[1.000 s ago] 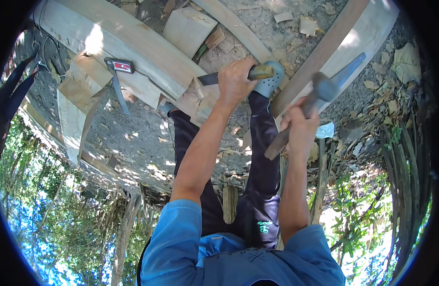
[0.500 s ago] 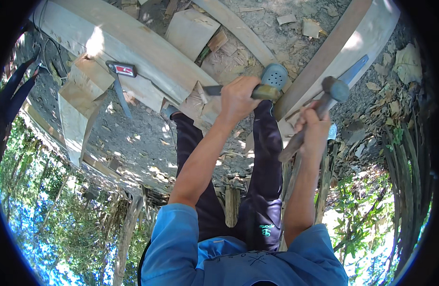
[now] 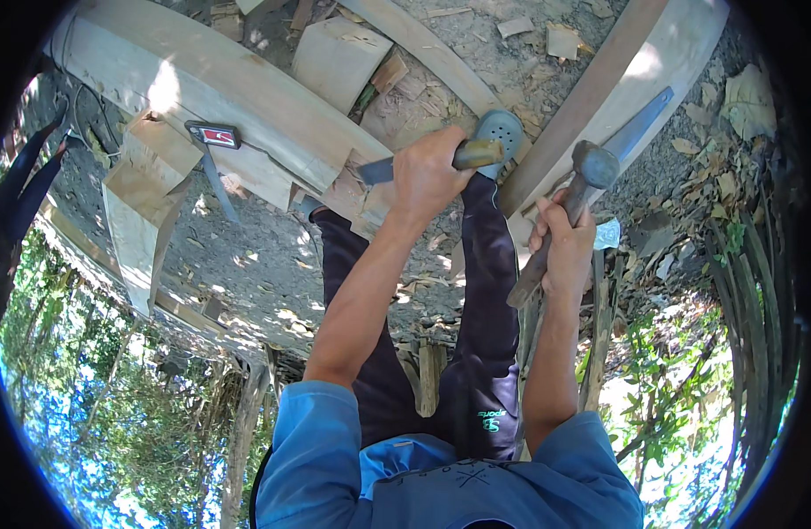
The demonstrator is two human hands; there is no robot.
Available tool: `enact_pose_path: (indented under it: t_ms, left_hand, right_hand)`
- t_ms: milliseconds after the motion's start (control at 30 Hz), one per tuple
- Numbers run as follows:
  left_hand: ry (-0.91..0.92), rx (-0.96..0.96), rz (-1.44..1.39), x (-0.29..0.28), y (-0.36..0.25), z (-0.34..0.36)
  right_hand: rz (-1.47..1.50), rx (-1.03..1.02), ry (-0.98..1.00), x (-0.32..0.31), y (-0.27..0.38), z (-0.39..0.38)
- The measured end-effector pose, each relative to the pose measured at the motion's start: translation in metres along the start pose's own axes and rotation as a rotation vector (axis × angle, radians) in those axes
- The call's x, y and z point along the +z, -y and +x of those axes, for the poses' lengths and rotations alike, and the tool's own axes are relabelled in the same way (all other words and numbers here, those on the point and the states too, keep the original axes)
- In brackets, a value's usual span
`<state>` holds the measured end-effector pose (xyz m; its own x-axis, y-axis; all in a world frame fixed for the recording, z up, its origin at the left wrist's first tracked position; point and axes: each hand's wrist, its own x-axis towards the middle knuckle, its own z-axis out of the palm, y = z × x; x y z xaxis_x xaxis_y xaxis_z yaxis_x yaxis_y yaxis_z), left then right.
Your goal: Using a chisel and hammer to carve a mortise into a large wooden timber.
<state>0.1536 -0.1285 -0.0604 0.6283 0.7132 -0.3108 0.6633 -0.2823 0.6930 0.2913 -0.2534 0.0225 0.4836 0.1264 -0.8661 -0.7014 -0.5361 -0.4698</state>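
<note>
My left hand [image 3: 430, 172] is closed around a chisel [image 3: 479, 155], with its handle sticking out to the right and its flat metal blade to the left. That blade lies over the notched, splintered end of a pale timber beam [image 3: 273, 97]; whether it touches the wood I cannot tell. In my right hand [image 3: 568, 251], held further right and a little nearer to me, is a hammer [image 3: 596, 165]. Its dark head is raised on the far side of the fist, and the wooden handle slants down to the left. A gap separates the hammer head from the chisel's handle end.
A second long plank [image 3: 599, 97] slants away at the right with a blue-grey saw blade [image 3: 639, 123] on it. Another saw [image 3: 213, 137] leans on the left beam. Cut wood blocks [image 3: 150, 176] and chips lie about. My clog [image 3: 499, 134] stands between the beams.
The hammer has moved slightly left, closer to the chisel. My left hand and the chisel have shifted a little left, with the blade turned slightly. The whole view has also drifted a little.
</note>
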Motion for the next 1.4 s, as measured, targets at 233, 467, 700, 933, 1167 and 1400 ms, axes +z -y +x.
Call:
enact_pose_path:
  t_ms: [233,467,700,933,1167,1400]
  left_hand:
    - [-0.100,0.005,0.006,0.011,0.027,0.018]
    - [-0.083,0.054,0.027,0.015,0.027,0.016]
    - [-0.082,0.127,-0.007,0.008,0.025,0.016]
    - [-0.086,0.042,-0.022,0.010,0.022,0.015]
    - [-0.086,0.077,-0.022,0.009,0.024,0.014]
    - [-0.096,0.081,-0.042,0.007,0.023,0.012]
  right_hand:
    - [0.066,0.001,0.018,-0.007,-0.001,-0.005]
    - [0.114,0.014,-0.005,-0.013,-0.001,-0.008]
    - [0.155,-0.012,0.000,0.001,0.007,-0.020]
    - [0.151,-0.003,-0.020,0.009,0.008,-0.023]
    - [0.114,0.008,-0.028,0.008,0.009,-0.024]
    - [0.116,0.007,-0.023,0.006,0.006,-0.023]
